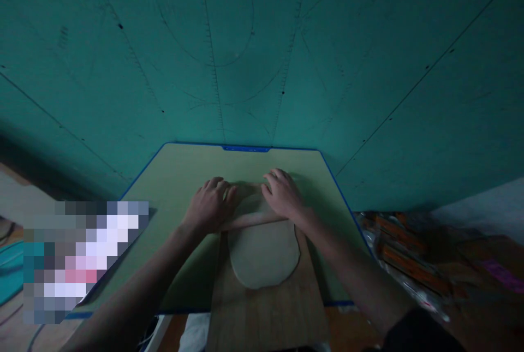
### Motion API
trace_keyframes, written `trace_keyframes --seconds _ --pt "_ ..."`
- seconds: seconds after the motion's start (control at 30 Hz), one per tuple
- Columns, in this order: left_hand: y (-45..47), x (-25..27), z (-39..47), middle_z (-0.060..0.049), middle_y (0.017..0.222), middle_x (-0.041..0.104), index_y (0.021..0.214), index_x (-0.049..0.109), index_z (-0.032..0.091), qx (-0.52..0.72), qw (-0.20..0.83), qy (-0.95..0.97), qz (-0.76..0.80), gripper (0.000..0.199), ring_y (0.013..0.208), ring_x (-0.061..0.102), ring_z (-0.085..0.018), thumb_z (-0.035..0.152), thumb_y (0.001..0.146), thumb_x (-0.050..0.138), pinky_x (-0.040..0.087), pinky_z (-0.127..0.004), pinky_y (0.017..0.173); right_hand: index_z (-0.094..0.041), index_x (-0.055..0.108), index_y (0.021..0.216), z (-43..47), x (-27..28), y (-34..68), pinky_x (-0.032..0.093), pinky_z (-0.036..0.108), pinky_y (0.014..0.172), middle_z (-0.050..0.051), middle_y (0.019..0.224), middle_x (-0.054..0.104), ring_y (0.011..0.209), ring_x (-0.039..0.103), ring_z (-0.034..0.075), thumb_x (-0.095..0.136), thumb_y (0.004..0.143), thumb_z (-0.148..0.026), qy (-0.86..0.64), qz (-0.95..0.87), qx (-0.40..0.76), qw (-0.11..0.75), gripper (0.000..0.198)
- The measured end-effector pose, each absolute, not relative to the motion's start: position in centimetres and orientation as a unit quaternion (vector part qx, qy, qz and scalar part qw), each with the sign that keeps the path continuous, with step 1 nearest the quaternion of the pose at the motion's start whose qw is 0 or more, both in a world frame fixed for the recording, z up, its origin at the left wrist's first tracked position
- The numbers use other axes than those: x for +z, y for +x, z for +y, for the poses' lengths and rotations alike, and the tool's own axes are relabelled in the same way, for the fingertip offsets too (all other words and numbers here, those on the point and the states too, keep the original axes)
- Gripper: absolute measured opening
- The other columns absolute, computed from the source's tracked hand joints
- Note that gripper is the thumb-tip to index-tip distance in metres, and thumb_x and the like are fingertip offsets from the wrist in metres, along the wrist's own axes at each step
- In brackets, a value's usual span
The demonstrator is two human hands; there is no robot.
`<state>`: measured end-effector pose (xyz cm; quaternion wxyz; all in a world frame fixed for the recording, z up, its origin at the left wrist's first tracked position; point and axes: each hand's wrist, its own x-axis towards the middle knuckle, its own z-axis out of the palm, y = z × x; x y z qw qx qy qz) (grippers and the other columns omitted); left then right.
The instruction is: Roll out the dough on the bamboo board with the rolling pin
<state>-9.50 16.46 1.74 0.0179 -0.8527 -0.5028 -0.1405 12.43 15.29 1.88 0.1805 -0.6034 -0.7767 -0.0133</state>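
A pale sheet of dough (265, 256), rounded at its near edge, lies flat on a wooden board (268, 316). Across the dough runs a rolling pin (252, 220), with its ends beneath my palms. My left hand (210, 204) bears on the pin's left end, its fingers bent forward over it. On the right end is my right hand (282, 194), fingers likewise curved beyond the pin. Between the hands, the far part of the dough and board shows dimly. My palms hide the pin's ends.
The board lies on a pale table (184, 166) with a blue rim, against a green wall (245, 68) with pencil marks. A blurred-out flat object (98, 254) lies at the left. Orange wrapped packages (413, 270) are on the floor at right.
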Motion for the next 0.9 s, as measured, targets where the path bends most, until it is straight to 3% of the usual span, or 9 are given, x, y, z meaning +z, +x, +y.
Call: trace_keyframes --seconds 0.1,0.17,0.27,0.37,0.47,0.53,0.67,0.9 --pt "-10.2 0.5 10.6 -0.016 0.131 0.065 0.126 0.060 0.015 -0.153 0.030 -0.874 -0.461 0.047 0.121 0.062 -0.030 0.047 0.104 0.035 0.054 -0.042 0.095 -0.013 0.061 0.134 9.0 1.0 12.7 0.039 0.051 0.114 0.018 0.146 0.055 0.138 0.048 0.031 0.049 0.099 -0.033 -0.582 -0.796 -0.017 0.166 0.042" --pt "-10.6 -0.2 6.3 -0.016 0.138 0.062 0.133 0.057 0.016 -0.174 0.085 -0.880 -0.434 0.053 0.129 0.056 -0.035 0.056 0.101 0.041 0.050 -0.049 0.101 -0.011 0.054 0.142 4.0 0.5 12.9 0.035 0.054 0.118 0.018 0.153 0.049 0.146 0.038 0.032 0.046 0.101 -0.035 -0.573 -0.803 -0.025 0.164 0.048" --pt "-11.1 -0.7 2.2 -0.015 0.140 0.061 0.135 0.057 0.017 -0.181 0.129 -0.895 -0.386 0.051 0.131 0.054 -0.037 0.050 0.097 0.047 0.046 -0.051 0.102 -0.010 0.044 0.150 -1.5 -0.1 13.1 0.038 0.054 0.117 0.017 0.158 0.043 0.151 0.030 0.030 0.044 0.102 -0.035 -0.551 -0.816 -0.046 0.165 0.054" --pt "-11.2 -0.6 2.7 -0.014 0.144 0.059 0.140 0.054 0.017 -0.178 0.133 -0.908 -0.356 0.056 0.133 0.052 -0.036 0.054 0.097 0.047 0.044 -0.050 0.104 -0.011 0.041 0.153 -2.0 -0.2 13.3 0.039 0.052 0.117 0.014 0.159 0.042 0.151 0.031 0.029 0.046 0.102 -0.036 -0.545 -0.824 -0.036 0.153 0.057" --pt "-10.4 0.0 7.5 -0.014 0.148 0.055 0.142 0.051 0.019 -0.144 0.073 -0.909 -0.384 0.062 0.139 0.047 -0.035 0.062 0.098 0.044 0.040 -0.052 0.111 -0.010 0.052 0.145 2.5 0.4 13.4 0.034 0.053 0.120 0.017 0.154 0.048 0.147 0.039 0.031 0.046 0.103 -0.041 -0.577 -0.804 -0.011 0.145 0.053" --pt "-9.4 0.7 11.4 -0.014 0.146 0.057 0.138 0.055 0.020 -0.111 0.002 -0.888 -0.447 0.051 0.139 0.048 -0.032 0.053 0.100 0.047 0.041 -0.049 0.112 -0.007 0.058 0.139 6.6 0.9 13.4 0.031 0.054 0.121 0.022 0.152 0.050 0.145 0.041 0.033 0.048 0.102 -0.042 -0.604 -0.784 -0.004 0.142 0.051" --pt "-8.0 1.5 15.6 -0.024 0.138 0.059 0.132 0.057 0.013 -0.099 -0.012 -0.855 -0.509 0.041 0.124 0.061 -0.035 0.031 0.103 0.036 0.054 -0.053 0.095 -0.011 0.063 0.134 10.9 1.4 13.5 0.032 0.053 0.120 0.021 0.153 0.048 0.146 0.040 0.031 0.048 0.103 -0.038 -0.623 -0.772 0.026 0.122 0.044" --pt "-10.8 0.0 6.9 -0.017 0.147 0.056 0.143 0.051 0.010 -0.147 0.042 -0.884 -0.442 0.048 0.144 0.042 -0.036 0.031 0.103 0.033 0.038 -0.055 0.115 -0.001 0.045 0.149 0.8 0.6 12.0 0.037 0.052 0.119 0.024 0.157 0.040 0.147 0.037 0.034 0.051 0.100 -0.035 -0.568 -0.814 -0.007 0.123 0.060"
